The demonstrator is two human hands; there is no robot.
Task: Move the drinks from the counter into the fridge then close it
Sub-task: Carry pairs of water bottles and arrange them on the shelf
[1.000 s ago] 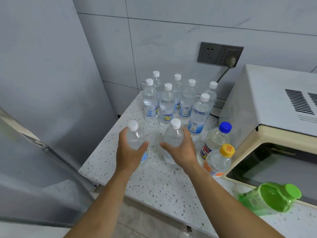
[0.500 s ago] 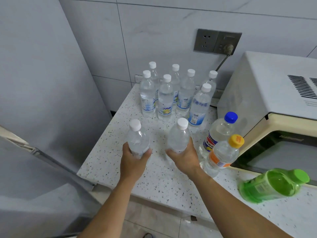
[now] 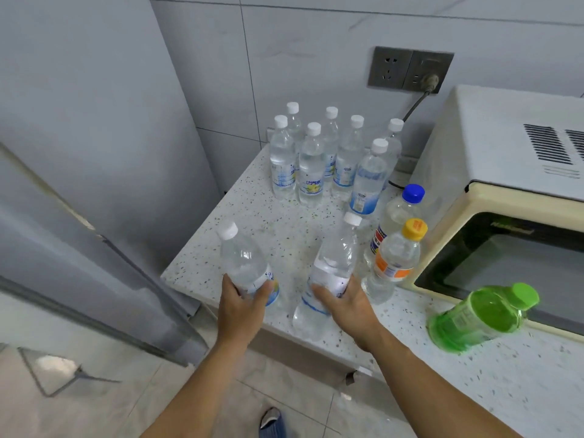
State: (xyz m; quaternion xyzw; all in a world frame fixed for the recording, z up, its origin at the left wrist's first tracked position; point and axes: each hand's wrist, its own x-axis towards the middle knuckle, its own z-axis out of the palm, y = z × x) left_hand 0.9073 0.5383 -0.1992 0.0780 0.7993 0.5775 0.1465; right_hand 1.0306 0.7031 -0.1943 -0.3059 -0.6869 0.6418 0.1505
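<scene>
The left hand [image 3: 241, 306] grips the lower part of a clear water bottle [image 3: 245, 262] with a white cap, tilted toward the upper left, low in the middle of the frame. Just right of it, the right hand [image 3: 346, 306] is wrapped round a second water bottle [image 3: 331, 270], tilted toward the upper right over the near edge of the speckled counter [image 3: 284, 229]. Beside that hand stand an orange-capped bottle [image 3: 395, 260] and a blue-capped bottle [image 3: 399, 216]. Behind, near the wall, a cluster of white-capped bottles [image 3: 311, 165] stands upright. A green bottle [image 3: 480, 314] lies at lower right before the microwave [image 3: 493, 172]. The grey fridge [image 3: 94, 153] fills the left.
</scene>
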